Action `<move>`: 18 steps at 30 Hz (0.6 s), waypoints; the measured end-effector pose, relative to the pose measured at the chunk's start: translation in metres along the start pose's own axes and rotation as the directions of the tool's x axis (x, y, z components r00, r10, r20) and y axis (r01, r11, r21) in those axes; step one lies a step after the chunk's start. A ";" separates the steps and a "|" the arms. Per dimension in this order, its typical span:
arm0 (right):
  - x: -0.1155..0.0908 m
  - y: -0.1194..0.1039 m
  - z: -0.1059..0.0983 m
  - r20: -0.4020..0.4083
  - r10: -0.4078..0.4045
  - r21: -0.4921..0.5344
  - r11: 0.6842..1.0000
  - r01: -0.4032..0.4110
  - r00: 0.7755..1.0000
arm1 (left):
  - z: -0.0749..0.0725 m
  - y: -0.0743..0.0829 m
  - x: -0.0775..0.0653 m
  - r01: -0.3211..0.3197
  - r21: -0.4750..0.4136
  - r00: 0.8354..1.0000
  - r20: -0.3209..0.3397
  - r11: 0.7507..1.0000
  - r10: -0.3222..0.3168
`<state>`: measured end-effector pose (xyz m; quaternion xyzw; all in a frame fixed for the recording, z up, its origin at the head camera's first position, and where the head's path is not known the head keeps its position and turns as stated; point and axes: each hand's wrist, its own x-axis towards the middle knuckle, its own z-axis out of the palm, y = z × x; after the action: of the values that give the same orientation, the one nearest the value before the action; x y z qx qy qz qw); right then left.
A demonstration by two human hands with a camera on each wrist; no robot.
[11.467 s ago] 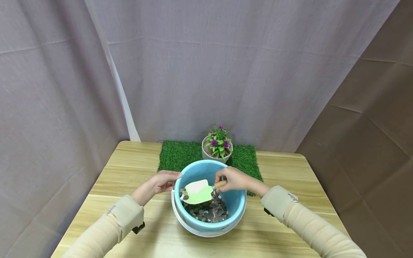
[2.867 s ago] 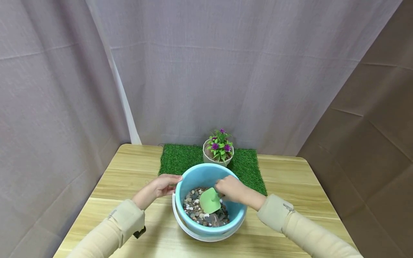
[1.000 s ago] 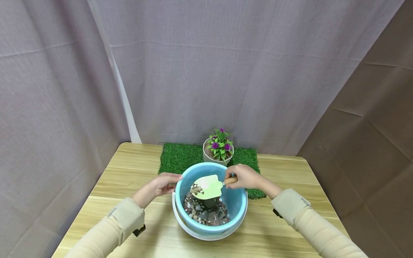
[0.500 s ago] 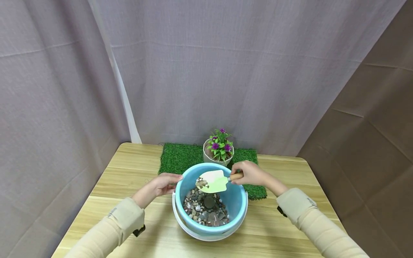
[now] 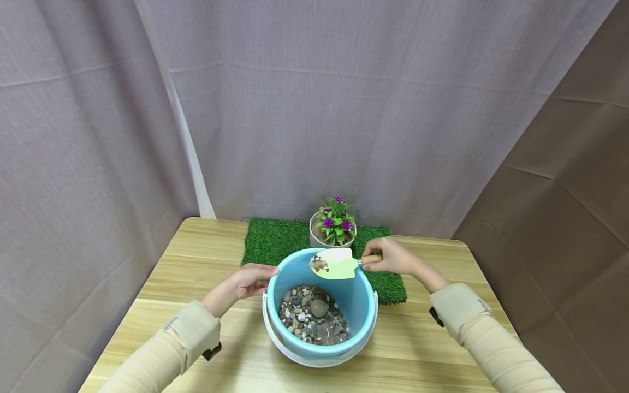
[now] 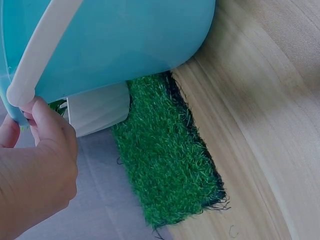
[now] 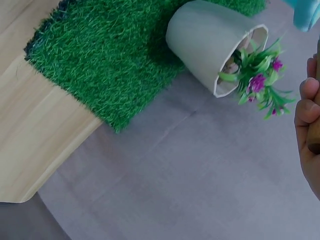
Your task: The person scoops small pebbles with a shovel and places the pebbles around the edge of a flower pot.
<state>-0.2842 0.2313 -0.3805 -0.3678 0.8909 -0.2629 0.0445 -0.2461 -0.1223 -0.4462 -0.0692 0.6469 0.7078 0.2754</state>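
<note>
In the head view, a light-blue bucket (image 5: 362,314) stands at the table's middle, pebbles (image 5: 295,322) covering its bottom. My left hand (image 5: 249,280) pinches the rim at its left side; in the left wrist view the fingers (image 6: 50,122) sit beside the white bail handle's (image 6: 47,45) pivot. My right hand (image 5: 395,256) grips the wooden handle of a pale-green garden trowel (image 5: 341,267). Its blade is level over the bucket's far rim, a small heap of pebbles (image 5: 318,264) near the tip. At the right wrist view's edge, curled fingers (image 7: 307,110) wrap the wooden handle (image 7: 314,132).
Right behind the bucket, a white pot (image 5: 317,236) with a purple-flowered plant (image 5: 336,221) stands on an artificial grass mat (image 5: 275,237). The wooden table (image 5: 206,245) ends at grey curtains (image 5: 314,109) at the back; a brown cloth (image 5: 565,218) hangs on the right.
The trowel has come up out of the bucket with pebbles and moved right and away, toward the far rim and pot. My left hand has stayed on the rim.
</note>
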 end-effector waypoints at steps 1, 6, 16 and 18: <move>-0.001 0.001 -0.001 -0.006 0.013 -0.004 1.000 -0.013 1.000 | 0.000 0.000 0.000 -0.001 0.002 1.000 0.003 1.000 0.001; -0.004 0.009 -0.007 -0.028 0.075 0.000 0.997 -0.075 0.997 | 0.000 0.000 -0.001 -0.004 0.017 1.000 0.010 1.000 0.003; -0.012 0.026 -0.018 -0.086 0.165 -0.036 0.985 -0.169 0.982 | -0.001 -0.001 -0.001 -0.012 0.028 1.000 0.015 1.000 0.011; -0.013 0.030 -0.020 -0.090 0.177 -0.044 0.982 -0.181 0.980 | -0.001 -0.001 -0.001 -0.007 0.023 1.000 0.011 1.000 0.007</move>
<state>-0.2989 0.2664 -0.3800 -0.2755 0.9280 -0.2502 0.0200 -0.2453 -0.1231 -0.4465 -0.0601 0.6538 0.7015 0.2772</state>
